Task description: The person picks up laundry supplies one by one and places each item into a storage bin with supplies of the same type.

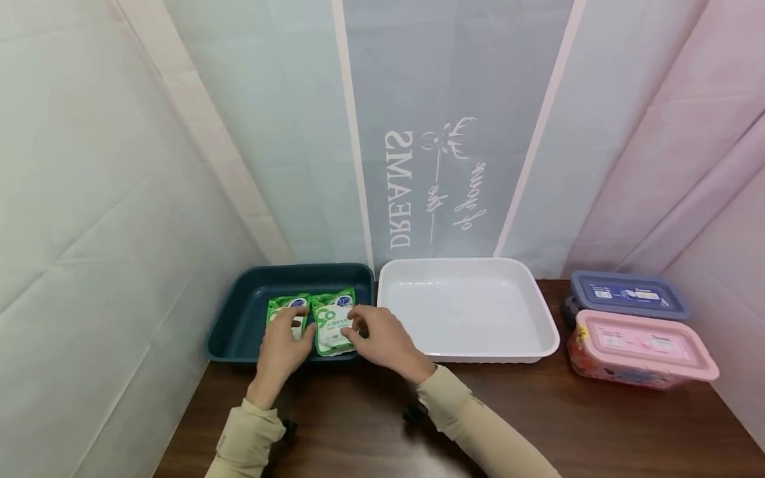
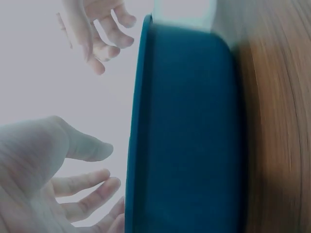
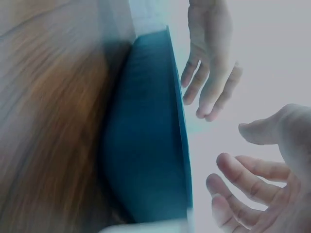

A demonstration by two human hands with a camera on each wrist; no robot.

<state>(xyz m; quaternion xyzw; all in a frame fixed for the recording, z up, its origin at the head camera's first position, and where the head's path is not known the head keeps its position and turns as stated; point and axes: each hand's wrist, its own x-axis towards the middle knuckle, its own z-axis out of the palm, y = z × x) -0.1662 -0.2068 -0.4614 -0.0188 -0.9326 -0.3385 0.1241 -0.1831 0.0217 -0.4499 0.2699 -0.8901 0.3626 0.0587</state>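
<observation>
A person's left hand [image 1: 281, 350] and right hand [image 1: 387, 340], fingers loosely spread, hovered over two green-and-white packets [image 1: 330, 322] in a teal tray [image 1: 239, 328]

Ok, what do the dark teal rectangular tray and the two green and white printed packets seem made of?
The tray: probably moulded plastic, smooth with a slight sheen, judging by its even colour and rounded corners. The packets: likely plastic film, given the bright printing and flat pouch shape; their finish is hard to judge.
</observation>
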